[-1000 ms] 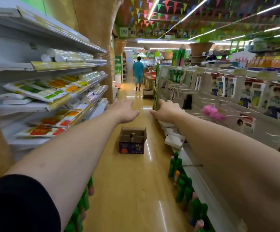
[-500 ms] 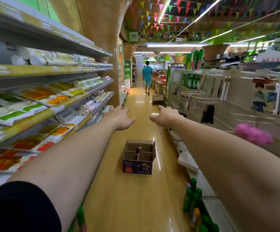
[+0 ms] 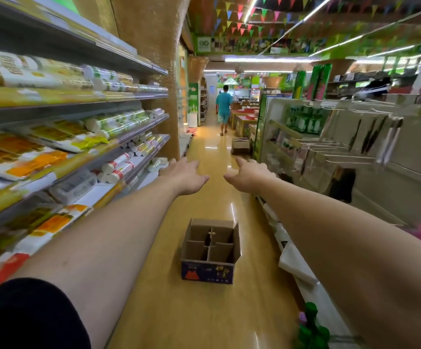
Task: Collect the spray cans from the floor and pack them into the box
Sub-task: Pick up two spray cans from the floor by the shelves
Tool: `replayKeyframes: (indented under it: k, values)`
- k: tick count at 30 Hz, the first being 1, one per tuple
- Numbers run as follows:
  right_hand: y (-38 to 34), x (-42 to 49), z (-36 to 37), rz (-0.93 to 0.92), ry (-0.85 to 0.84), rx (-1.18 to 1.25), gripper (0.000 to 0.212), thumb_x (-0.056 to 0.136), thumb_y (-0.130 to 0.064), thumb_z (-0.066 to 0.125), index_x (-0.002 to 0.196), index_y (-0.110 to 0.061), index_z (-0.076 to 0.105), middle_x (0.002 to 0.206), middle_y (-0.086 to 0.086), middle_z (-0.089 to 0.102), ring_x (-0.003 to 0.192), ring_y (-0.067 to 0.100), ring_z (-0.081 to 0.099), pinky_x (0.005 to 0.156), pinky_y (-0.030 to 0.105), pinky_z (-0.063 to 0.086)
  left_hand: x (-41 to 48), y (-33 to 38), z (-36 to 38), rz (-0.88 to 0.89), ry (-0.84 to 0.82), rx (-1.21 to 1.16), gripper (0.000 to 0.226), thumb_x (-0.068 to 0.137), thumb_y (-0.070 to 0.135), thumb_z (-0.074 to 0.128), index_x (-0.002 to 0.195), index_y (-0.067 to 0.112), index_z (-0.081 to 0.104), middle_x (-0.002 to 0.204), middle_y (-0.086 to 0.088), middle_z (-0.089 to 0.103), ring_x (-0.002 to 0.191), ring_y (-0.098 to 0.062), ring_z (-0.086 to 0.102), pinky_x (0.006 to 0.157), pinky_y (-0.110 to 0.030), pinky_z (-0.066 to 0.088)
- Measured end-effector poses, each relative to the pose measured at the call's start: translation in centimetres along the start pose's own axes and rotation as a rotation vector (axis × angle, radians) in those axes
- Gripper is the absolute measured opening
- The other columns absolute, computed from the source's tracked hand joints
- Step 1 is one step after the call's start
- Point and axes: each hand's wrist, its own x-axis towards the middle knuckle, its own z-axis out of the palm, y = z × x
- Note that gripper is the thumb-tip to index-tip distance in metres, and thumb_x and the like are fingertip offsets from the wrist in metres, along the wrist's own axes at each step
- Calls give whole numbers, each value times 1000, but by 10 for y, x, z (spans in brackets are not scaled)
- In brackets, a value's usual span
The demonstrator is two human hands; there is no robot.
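On the aisle floor ahead, divided box [image 3: 210, 250] sits open between my outstretched arms. Left hand [image 3: 184, 176] and right hand [image 3: 249, 176] are spread and empty. Green spray cans [image 3: 310, 326] stand at frame's lower right. Risk: clipping them unseen, since they are barely in view.

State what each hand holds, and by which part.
Nothing. The left hand and right hand are both open and empty; the box sits untouched on the floor.

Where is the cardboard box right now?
In the head view, the box sits open on the aisle floor at centre, below the left hand and right hand; green spray cans stand nearer, lower right.
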Motion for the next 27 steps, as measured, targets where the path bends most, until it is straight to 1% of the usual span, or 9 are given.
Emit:
replayKeyframes:
  k: [2, 5, 8, 12, 14, 17, 22, 24, 27]
  values:
    - [-4, 39, 15, 15, 15, 3, 78, 94, -68, 50, 158, -33, 25, 161, 7, 33, 146, 37, 32, 111, 58, 37, 45, -10, 14, 26, 12, 5, 73, 97, 67, 40, 158, 29, 26, 166, -6, 22, 152, -33, 17, 120, -56, 25]
    - [-9, 102, 35, 49, 32, 6, 78, 94, -67, 50, 159, -32, 25, 161, 7, 33, 146, 37, 32, 112, 59, 36, 115, -23, 33, 47, -4, -5, 72, 97, 65, 41, 158, 30, 26, 165, -6, 23, 152, -34, 16, 120, -58, 23]
    - [-8, 160, 47, 102, 36, 9, 77, 95, -66, 51, 158, -31, 27, 158, 8, 37, 143, 37, 36, 110, 58, 39, 182, -25, 45, 88, -25, -38, 70, 98, 63, 42, 158, 29, 27, 164, -7, 27, 151, -34, 21, 119, -56, 26]
    - [9, 218, 54, 191, 42, 14, 77, 95, -66, 51, 158, -30, 27, 158, 10, 37, 142, 37, 37, 110, 57, 40, 264, -7, 60, 178, -81, -29, 72, 96, 66, 42, 157, 30, 28, 164, -5, 27, 149, -32, 25, 117, -53, 29]
    - [28, 237, 58, 230, 53, 14, 77, 95, -66, 51, 158, -30, 26, 159, 10, 36, 143, 38, 36, 111, 58, 38, 294, 13, 74, 234, -98, -43, 72, 96, 66, 42, 157, 30, 28, 165, -4, 26, 149, -32, 24, 118, -54, 28]
    - [69, 251, 66, 309, 54, 7, 76, 95, -65, 51, 158, -31, 25, 158, 9, 36, 143, 38, 34, 112, 59, 35, 318, 51, 103, 338, -158, -88, 73, 97, 64, 43, 159, 30, 24, 166, -3, 20, 151, -31, 19, 119, -54, 26]
    - [147, 238, 70, 485, 91, -1, 73, 96, -61, 53, 156, -28, 29, 156, 11, 39, 142, 38, 36, 112, 58, 35, 327, 125, 151, 547, -240, -69, 73, 98, 63, 42, 160, 29, 22, 167, -5, 19, 152, -33, 17, 120, -55, 26]
    - [179, 222, 64, 558, 105, -15, 73, 96, -61, 52, 156, -26, 29, 155, 12, 39, 141, 38, 37, 111, 58, 35, 324, 159, 159, 589, -244, -49, 73, 98, 64, 42, 159, 30, 22, 167, -5, 18, 153, -33, 16, 120, -54, 25]
    - [229, 188, 48, 645, 128, -54, 73, 97, -60, 51, 156, -25, 28, 155, 12, 39, 141, 38, 35, 111, 57, 33, 322, 214, 162, 680, -207, -31, 74, 96, 67, 42, 159, 31, 22, 167, -5, 19, 152, -33, 18, 119, -56, 27]
